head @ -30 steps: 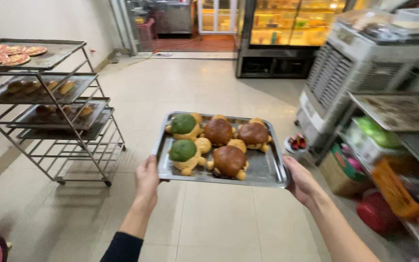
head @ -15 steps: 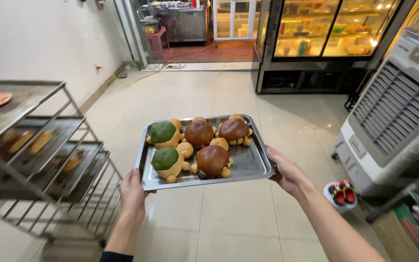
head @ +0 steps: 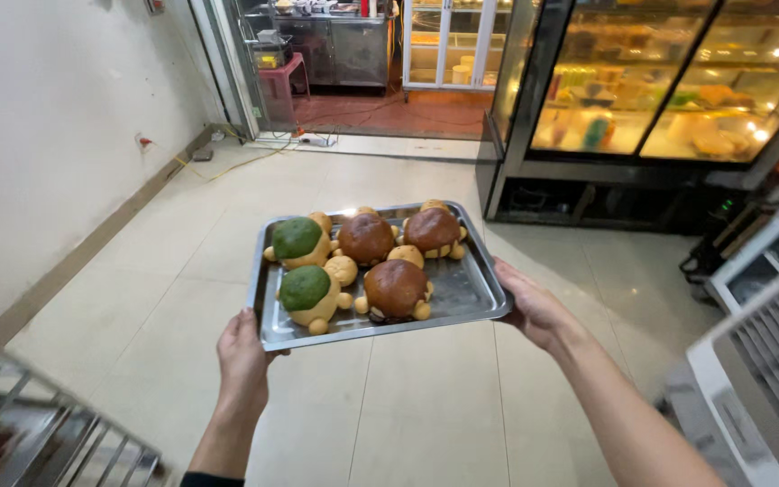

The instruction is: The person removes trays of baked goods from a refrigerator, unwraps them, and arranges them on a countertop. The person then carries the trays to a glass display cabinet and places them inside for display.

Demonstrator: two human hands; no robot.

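Head view: a steel baking tray [head: 475, 298] of five turtle-shaped buns [head: 367, 271] is carried level over the tiled floor [head: 182, 298]. The left hand [head: 243, 353] and right hand [head: 534, 307] each clamp an opposite rim, balancing it flat.

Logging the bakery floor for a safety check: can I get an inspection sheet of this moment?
Surface: pale tiled floor, no worktop in view.
Job's things: metal tray carrying five turtle-shaped buns, two green-topped, three brown-topped.
Clutter: pink stool by the doorway.
Grips: left hand holds the tray's near left corner; right hand holds its right edge.
Cables: yellow cable and power strip on the floor.
Surroundings: lit display case, wire rack, white cooler.
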